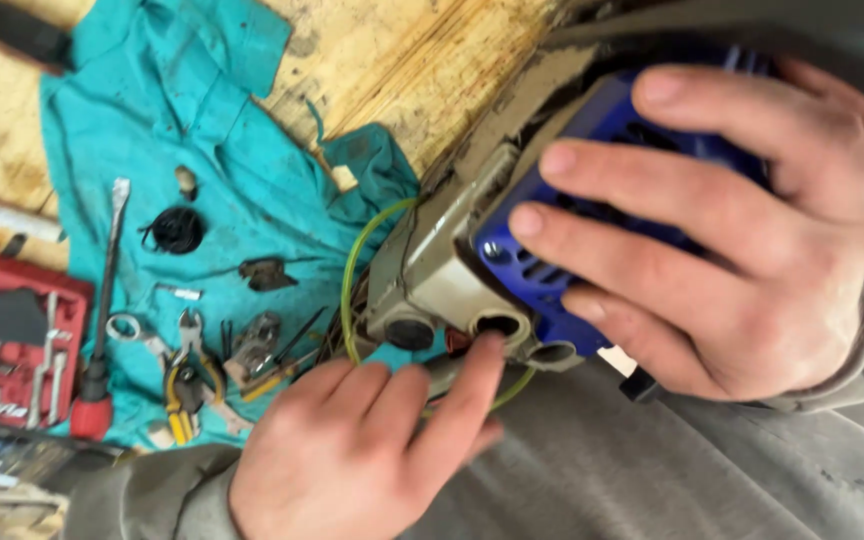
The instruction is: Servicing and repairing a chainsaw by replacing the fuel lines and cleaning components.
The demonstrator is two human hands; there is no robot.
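Tools [192, 375] crowding cloth [242, 190] lower-left.

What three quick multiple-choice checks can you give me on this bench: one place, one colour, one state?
1. The red-handled screwdriver lies: A in a hand; B at the teal cloth's left edge; C on the machine.
2. The cover under the right hand is: A blue; B red; C yellow.
3. The left hand's index fingertip is: A on pliers; B raised clear; C at the grey housing's round opening.

B, it lies beside the red case; A, blue shows between the fingers; C, the tip meets the hole.
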